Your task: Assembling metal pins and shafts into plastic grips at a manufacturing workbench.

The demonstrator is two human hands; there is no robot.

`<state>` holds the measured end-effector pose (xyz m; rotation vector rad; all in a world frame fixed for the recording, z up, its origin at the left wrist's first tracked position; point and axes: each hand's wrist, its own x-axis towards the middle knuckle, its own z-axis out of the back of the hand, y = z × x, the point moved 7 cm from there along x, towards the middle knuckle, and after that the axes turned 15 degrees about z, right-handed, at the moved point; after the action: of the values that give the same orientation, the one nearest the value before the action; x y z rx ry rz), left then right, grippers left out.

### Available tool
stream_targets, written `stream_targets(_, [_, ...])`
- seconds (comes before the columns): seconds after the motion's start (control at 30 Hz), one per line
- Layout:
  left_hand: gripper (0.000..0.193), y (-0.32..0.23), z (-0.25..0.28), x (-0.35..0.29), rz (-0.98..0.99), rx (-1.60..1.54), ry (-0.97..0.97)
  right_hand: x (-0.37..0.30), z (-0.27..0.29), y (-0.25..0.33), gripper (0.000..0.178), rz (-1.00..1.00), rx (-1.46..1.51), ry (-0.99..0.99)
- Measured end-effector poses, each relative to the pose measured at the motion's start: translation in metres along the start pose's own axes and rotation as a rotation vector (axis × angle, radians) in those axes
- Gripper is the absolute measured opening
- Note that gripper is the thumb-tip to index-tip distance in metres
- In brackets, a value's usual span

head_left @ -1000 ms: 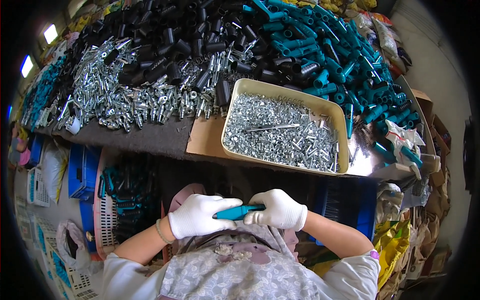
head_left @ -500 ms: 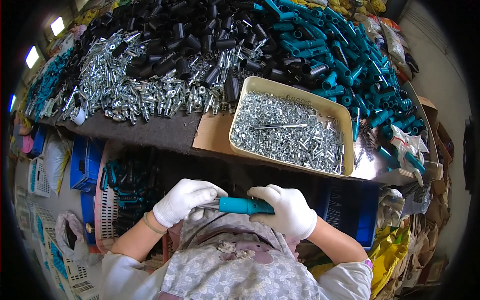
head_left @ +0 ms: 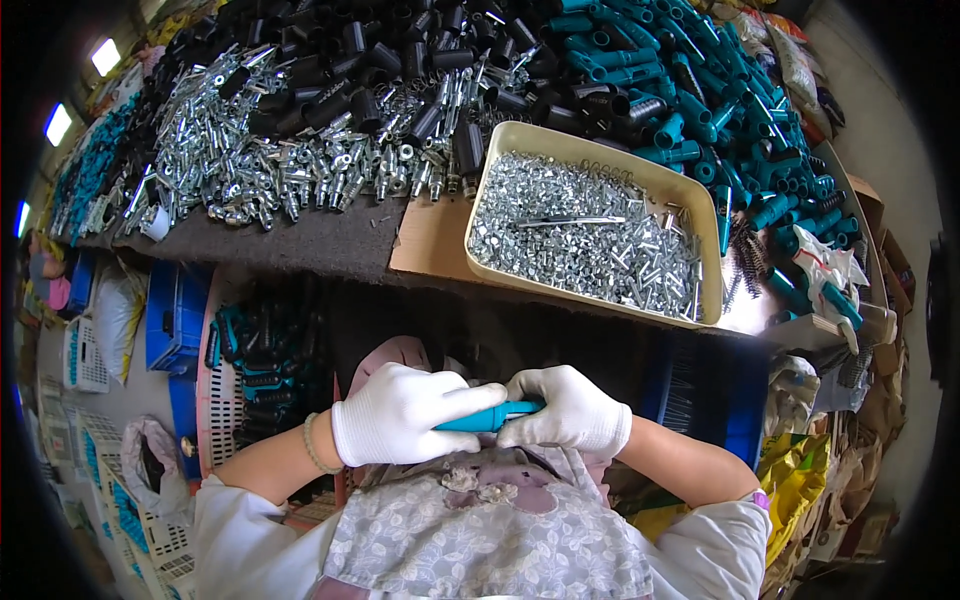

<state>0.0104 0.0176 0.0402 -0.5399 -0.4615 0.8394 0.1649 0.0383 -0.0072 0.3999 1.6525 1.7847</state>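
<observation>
Both my hands wear white gloves and meet in front of my apron, below the table's front edge. Between them is a teal plastic tubular handle (head_left: 476,421), lying roughly level. My left hand (head_left: 405,412) wraps round its left part, with the fingers over the top. At its right end my right hand (head_left: 568,410) grips with thumb and fingers. The gloves cover much of the handle, so its two ends are hidden. Above my hands, on the table, stands a cream tray (head_left: 590,310) full of small metal parts, with tweezers (head_left: 570,221) lying on top.
Heaps of metal shafts (head_left: 330,172), black sleeves (head_left: 375,60) and teal handles (head_left: 690,90) cover the table (head_left: 290,240). Cardboard (head_left: 430,240) lies under the tray's left side. Below stand a pink basket (head_left: 217,405) of teal and black pieces and a blue bin (head_left: 745,400).
My left hand has moved right and closed over the teal handle's left part. The thin metal pieces at that end no longer show. The view has shifted slightly.
</observation>
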Motion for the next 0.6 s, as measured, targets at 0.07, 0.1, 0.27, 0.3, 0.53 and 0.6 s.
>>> stream_targets(0.07, [0.059,-0.001,-0.004,0.002,0.007,0.017,0.016,-0.003,0.001,-0.001,0.042,0.000,-0.010,-0.021])
stream_targets(0.1, [0.058,0.000,-0.006,0.003,0.017,0.034,0.030,-0.005,0.002,-0.002,0.042,0.000,-0.022,-0.039])
stream_targets(0.27, [0.057,-0.004,-0.003,0.010,0.053,0.144,0.053,-0.004,0.015,0.010,0.047,0.056,-0.254,-0.104])
stream_targets(0.3, [0.057,-0.004,-0.003,0.013,0.075,0.169,0.043,-0.003,0.019,0.018,0.050,0.109,-0.383,-0.122])
stream_targets(0.53, [0.056,-0.001,0.004,0.014,0.163,-0.001,-0.201,0.005,0.074,0.083,0.021,0.472,-0.717,-0.361])
stream_targets(0.6, [0.054,0.000,0.002,0.015,0.187,-0.108,-0.237,0.005,0.113,0.093,0.022,0.556,-1.048,-0.663])
